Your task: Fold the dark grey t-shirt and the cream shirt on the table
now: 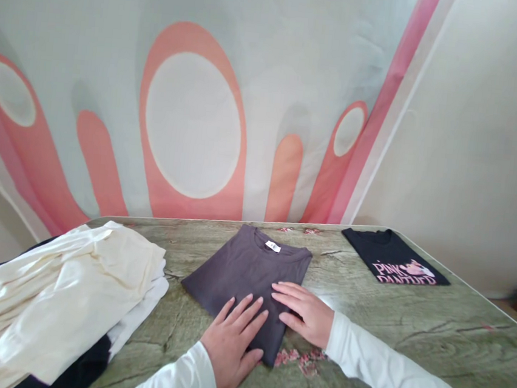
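A dark grey-purple T-shirt (251, 272) lies folded on the table in front of me, its collar with a white label towards the far edge. Across the near part of the shirt rests my left hand (235, 345), flat, with the fingers spread. My right hand (302, 311) lies on the shirt's right side, fingers stretched out towards the left. Neither hand grips the cloth. White sleeves cover both my forearms. Part of the shirt's near edge is hidden beneath my left hand.
At the left, a loose heap of cream clothing (70, 292) lies over white and black garments. A folded black T-shirt (390, 255) with pink lettering sits at the far right. The wood-patterned table (454, 347) ends at a wall hanging (270, 67) with pink shapes.
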`<action>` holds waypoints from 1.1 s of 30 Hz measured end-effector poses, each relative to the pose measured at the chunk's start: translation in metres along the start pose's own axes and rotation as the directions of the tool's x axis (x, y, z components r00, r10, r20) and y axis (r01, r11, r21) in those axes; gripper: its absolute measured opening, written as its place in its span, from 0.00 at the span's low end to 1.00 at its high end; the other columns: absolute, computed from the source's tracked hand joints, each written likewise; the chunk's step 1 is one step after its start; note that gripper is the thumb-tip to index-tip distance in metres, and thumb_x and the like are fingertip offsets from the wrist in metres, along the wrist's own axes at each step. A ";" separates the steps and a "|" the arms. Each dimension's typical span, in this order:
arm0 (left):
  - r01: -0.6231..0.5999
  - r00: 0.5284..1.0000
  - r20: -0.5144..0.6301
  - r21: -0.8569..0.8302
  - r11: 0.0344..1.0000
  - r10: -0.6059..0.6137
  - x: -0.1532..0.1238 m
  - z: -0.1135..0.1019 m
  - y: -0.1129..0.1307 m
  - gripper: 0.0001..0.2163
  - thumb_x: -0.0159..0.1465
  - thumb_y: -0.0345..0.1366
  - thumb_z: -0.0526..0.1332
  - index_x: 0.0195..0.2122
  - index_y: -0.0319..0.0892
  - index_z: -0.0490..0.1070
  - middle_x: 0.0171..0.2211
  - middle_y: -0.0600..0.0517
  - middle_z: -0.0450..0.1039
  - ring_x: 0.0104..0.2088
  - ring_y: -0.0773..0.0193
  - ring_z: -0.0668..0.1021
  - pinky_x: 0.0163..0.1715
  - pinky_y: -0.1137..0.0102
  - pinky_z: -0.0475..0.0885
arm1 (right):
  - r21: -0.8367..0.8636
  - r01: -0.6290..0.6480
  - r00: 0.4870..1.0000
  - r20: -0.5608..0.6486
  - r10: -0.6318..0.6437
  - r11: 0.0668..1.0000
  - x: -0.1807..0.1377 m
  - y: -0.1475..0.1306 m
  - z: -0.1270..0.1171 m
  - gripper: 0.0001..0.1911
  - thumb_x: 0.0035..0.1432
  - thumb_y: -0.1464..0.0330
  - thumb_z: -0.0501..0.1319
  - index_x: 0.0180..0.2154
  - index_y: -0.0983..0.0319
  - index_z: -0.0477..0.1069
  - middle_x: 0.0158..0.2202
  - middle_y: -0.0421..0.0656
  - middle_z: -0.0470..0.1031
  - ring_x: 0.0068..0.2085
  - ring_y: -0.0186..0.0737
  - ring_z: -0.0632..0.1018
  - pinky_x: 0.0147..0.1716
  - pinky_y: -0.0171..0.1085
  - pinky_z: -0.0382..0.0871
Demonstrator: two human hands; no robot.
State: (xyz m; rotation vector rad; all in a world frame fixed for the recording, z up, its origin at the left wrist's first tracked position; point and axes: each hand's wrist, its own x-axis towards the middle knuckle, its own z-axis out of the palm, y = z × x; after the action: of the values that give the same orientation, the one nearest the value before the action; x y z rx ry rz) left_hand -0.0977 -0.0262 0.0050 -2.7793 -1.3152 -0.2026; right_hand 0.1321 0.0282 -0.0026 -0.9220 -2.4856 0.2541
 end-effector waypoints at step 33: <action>0.446 0.884 -0.166 0.018 0.895 -0.438 -0.008 0.010 -0.100 0.22 0.63 0.46 0.46 0.55 0.41 0.60 0.58 0.44 0.55 0.55 0.52 0.62 0.50 0.56 0.59 | -0.368 -0.195 0.978 -0.140 0.153 0.909 -0.015 0.010 0.012 0.27 0.59 0.58 0.47 0.57 0.62 0.54 0.60 0.50 0.52 0.59 0.47 0.56 0.52 0.50 0.57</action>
State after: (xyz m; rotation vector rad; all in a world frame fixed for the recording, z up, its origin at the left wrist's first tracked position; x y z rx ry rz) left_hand -0.1792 0.0325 -0.0064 -2.3166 -1.8582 -0.3912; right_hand 0.1412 0.0260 -0.0220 -1.2802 -2.3943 -0.2292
